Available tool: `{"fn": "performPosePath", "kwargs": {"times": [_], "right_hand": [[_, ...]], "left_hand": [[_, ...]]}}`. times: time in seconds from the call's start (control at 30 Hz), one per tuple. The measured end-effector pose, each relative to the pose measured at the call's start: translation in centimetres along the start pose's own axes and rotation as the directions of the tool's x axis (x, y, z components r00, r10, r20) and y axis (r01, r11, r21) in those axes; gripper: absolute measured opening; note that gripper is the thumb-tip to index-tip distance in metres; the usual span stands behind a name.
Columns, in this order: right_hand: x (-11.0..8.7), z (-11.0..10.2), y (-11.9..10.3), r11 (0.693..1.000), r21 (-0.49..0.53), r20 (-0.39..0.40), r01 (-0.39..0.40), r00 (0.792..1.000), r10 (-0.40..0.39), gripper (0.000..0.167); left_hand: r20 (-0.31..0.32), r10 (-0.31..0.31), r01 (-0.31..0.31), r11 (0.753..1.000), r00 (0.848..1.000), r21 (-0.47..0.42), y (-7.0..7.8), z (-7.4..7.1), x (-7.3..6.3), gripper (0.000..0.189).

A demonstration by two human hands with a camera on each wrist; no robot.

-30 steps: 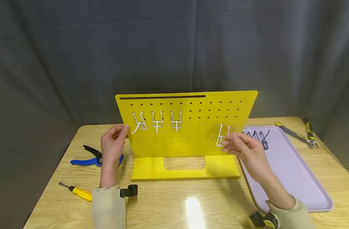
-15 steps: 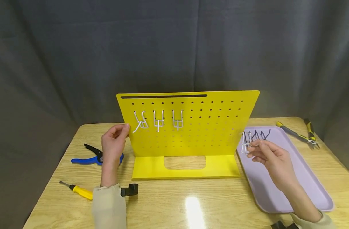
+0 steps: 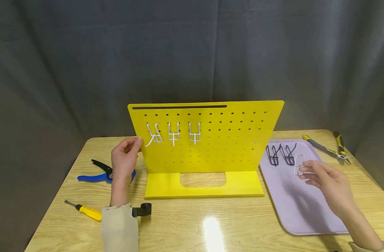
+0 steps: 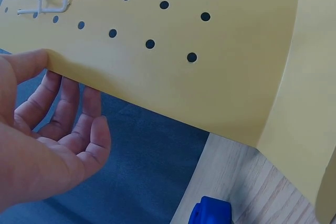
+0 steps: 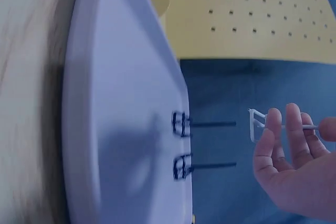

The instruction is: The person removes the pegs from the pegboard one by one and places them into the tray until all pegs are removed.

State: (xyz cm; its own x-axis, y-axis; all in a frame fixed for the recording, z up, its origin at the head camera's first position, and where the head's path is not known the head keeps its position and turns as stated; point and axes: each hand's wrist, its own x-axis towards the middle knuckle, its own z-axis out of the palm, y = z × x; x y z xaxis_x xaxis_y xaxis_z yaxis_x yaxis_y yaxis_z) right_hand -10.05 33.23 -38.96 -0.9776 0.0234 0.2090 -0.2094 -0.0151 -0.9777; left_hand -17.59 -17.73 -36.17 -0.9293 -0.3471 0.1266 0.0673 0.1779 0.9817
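A yellow pegboard (image 3: 229, 140) stands on the table with three white hooks in its upper left holes; the leftmost hook (image 3: 154, 133) sits askew, the middle (image 3: 174, 133) and right one (image 3: 194, 133) hang straight. My left hand (image 3: 125, 157) pinches the board's left edge, thumb in front and fingers behind, as the left wrist view shows. Over the lilac tray (image 3: 292, 217) my right hand (image 3: 332, 185) holds a white wire hook (image 5: 254, 126) between thumb and fingers, apart from the tray. Two black hooks (image 3: 273, 156) lie at the tray's far end.
Blue-handled pruning shears (image 3: 97, 177) and a yellow screwdriver (image 3: 88, 211) lie left of the board. Beyond the tray's right side are two yellow-and-black hand tools, one with its handle (image 3: 318, 143) slanting toward the other (image 3: 340, 143). A dark curtain (image 3: 192, 52) hangs behind.
My right hand has carried the white hook rightward, from in front of the board's right side to above the tray. The left hand stays on the board's edge.
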Motion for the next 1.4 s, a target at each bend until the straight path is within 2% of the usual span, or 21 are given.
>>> {"fn": "performPosePath", "kwargs": {"times": [0.27, 0.47, 0.57, 0.7, 0.83, 0.93, 1.13, 1.4], "right_hand": [[0.6, -2.9, 0.7, 0.999, -0.041, -0.010, -0.007, 1.000, 0.007, 0.024], [1.5, -4.5, 1.2, 0.997, -0.022, -0.019, -0.076, 0.997, 0.075, 0.025], [1.9, -5.0, 1.5, 0.990, -0.070, -0.031, -0.119, 0.993, 0.118, 0.024], [2.5, -5.9, 2.1, 0.968, -0.199, -0.035, -0.153, 0.988, 0.149, 0.021], [3.2, -7.1, 2.7, 0.956, -0.242, -0.019, -0.169, 0.985, 0.169, 0.021], [3.7, -8.1, 3.4, 0.962, -0.174, -0.022, -0.212, 0.977, 0.212, 0.021], [4.1, -9.0, 3.7, 0.961, -0.019, 0.025, -0.276, 0.961, 0.276, 0.024], [4.4, -9.0, 3.7, 0.942, -0.028, 0.005, -0.335, 0.942, 0.335, 0.027]], "left_hand": [[-0.008, -0.013, 0.014, 1.000, 1.000, 0.017, -0.1, -0.1, -0.1, 0.038], [-0.009, -0.003, 0.003, 1.000, 1.000, 0.003, -0.1, -0.1, 0.0, 0.038], [-0.010, 0.003, -0.003, 1.000, 1.000, 0.002, -0.1, -0.1, 0.0, 0.037], [-0.012, 0.008, -0.008, 1.000, 1.000, 0.001, 0.0, 0.0, 0.0, 0.038], [-0.012, -0.001, 0.001, 1.000, 1.000, 0.007, 0.0, 0.1, 0.0, 0.039], [-0.010, 0.004, -0.004, 1.000, 1.000, 0.003, 0.0, 0.1, 0.0, 0.038], [-0.007, 0.015, -0.015, 1.000, 1.000, -0.003, -0.1, 0.1, 0.1, 0.038], [-0.006, 0.000, 0.000, 1.000, 1.000, 0.002, 0.0, 0.0, 0.0, 0.038]]}}
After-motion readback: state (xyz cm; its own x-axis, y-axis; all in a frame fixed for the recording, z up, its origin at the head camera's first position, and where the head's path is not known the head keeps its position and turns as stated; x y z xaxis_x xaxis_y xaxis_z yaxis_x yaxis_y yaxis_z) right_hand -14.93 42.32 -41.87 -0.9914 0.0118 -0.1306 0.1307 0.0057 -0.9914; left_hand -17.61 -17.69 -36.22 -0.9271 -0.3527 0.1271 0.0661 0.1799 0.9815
